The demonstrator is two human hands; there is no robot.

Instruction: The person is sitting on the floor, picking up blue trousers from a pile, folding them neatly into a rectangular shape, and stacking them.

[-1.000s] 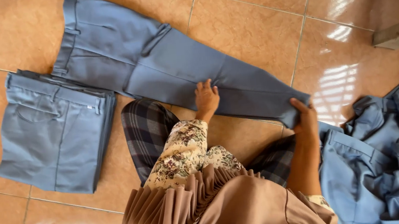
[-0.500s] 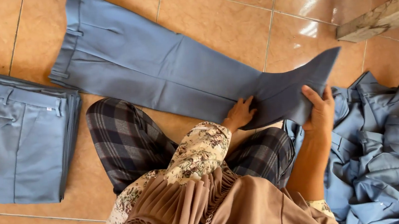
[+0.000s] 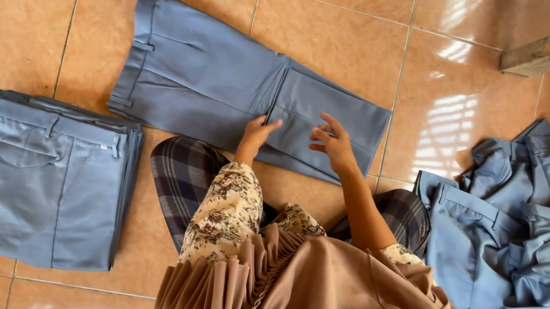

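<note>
Trousers (image 3: 211, 79) of grey-blue cloth lie flat on the tan tiled floor (image 3: 357, 28), far from the person, with the leg end folded back over the middle. Left hand (image 3: 256, 136) rests open on the fold's edge, fingers spread. Right hand (image 3: 330, 142) hovers open just above the folded leg, gripping nothing. At left sits a neat folded stack (image 3: 44, 188); at right, near, a rumpled heap (image 3: 530, 215) of similar garments.
</note>
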